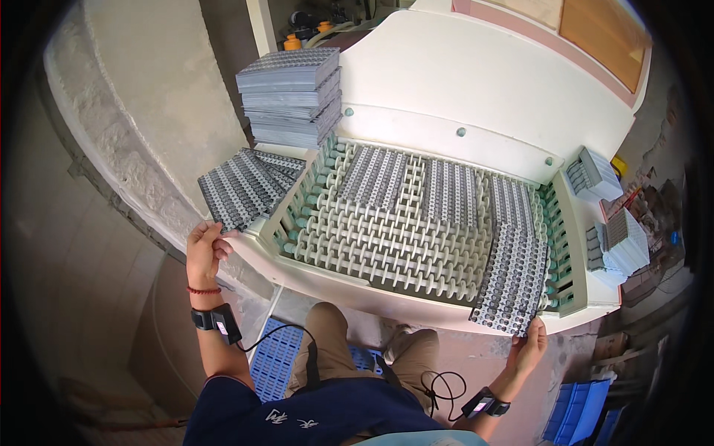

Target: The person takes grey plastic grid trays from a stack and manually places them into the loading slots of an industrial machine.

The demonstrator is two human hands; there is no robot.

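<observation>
My left hand [204, 253] pinches the near corner of a dark grey circuit board panel [236, 189] with pale, patterned rows. This panel lies fanned over others on the machine's left ledge. At the right, my right hand [528, 349] grips the near edge of a second circuit board panel [512, 279], which rests on the roller bed [387, 256] and juts over its front edge. Farther back on the rollers lie three more panels: a left one [374, 177], a middle one [451, 192] and a right one [512, 201], partly overlapped by the panel in my right hand.
A tall stack of panels [290, 100] stands at the back left. Behind the rollers rises the white machine cover [476, 82]. Small stacks of pale blue pieces [595, 175] sit on the right ledge. Below are a blue slatted mat [274, 360] and a blue bin [576, 409].
</observation>
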